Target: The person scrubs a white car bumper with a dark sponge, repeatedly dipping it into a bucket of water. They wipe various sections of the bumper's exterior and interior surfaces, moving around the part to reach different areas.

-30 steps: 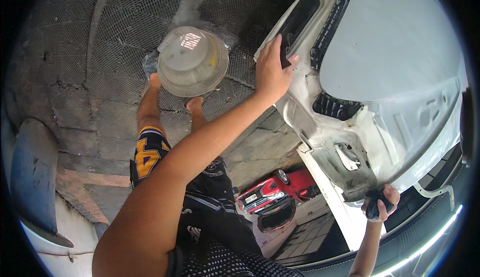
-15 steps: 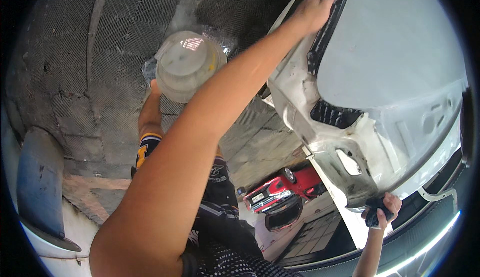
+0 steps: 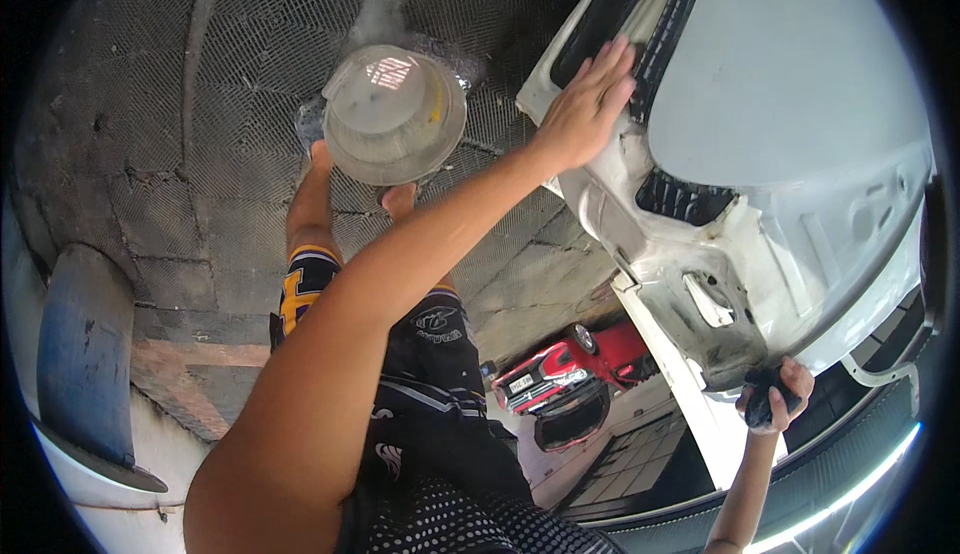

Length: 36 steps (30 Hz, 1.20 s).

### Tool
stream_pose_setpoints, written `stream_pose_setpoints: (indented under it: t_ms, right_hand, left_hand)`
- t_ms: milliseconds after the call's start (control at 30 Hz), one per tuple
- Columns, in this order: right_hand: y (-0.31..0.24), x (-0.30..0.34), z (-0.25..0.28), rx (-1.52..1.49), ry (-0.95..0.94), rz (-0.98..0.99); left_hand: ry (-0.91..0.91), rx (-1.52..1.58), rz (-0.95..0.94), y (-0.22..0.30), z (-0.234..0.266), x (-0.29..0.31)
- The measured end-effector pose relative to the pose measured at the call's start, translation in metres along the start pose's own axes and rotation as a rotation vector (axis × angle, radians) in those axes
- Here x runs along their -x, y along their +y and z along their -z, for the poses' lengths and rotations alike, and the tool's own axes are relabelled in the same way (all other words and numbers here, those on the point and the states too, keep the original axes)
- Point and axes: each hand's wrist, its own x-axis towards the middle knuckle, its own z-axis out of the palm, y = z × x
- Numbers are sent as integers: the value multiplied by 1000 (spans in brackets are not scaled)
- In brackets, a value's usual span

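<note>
A white car body panel (image 3: 770,94) with a bare metal inner frame and black strips fills the right side. My left hand (image 3: 592,104) lies on its pale frame beside the black strip (image 3: 672,24), fingers stretched out, nothing held. At the panel's lower corner, my right hand (image 3: 796,390) is closed round a crumpled black cloth or pad (image 3: 766,400), which touches or nearly touches the frame edge; its exact kind is unclear. Just above it in the picture, the frame corner (image 3: 700,329) shows dark smudges and an oblong opening.
A round, greyish bucket (image 3: 400,159) with light reflected in it stands by my feet on the dark patterned floor (image 3: 150,134). A blue curved object, perhaps a drum (image 3: 88,354), is at the left. A red vehicle (image 3: 560,369) is parked beyond the panel.
My left hand has come down along the frame toward me, from the black strip's upper part to the pale metal. My right hand, still holding the black cloth or pad, shifts slightly.
</note>
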Motion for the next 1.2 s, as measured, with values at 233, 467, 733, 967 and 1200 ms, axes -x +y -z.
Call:
stream_pose_setpoints:
  t_ms: [233,467,733,967,1200]
  right_hand:
    - [0,1,0,1,-44,35]
    - [3,1,-5,-58,-19,32]
    - [4,-4,-5,-52,-56,28]
    - [-1,-13,-9,-45,0,27]
    - [-1,-14,-10,-59,20,42]
  left_hand:
    - [-9,-393,-48,8,-11,94]
    - [155,-503,-66,64,-28,75]
    - [287,122,232,70,4,78]
    - [154,658,495,44,23,51]
    - [491,-295,-184,33,-3,50]
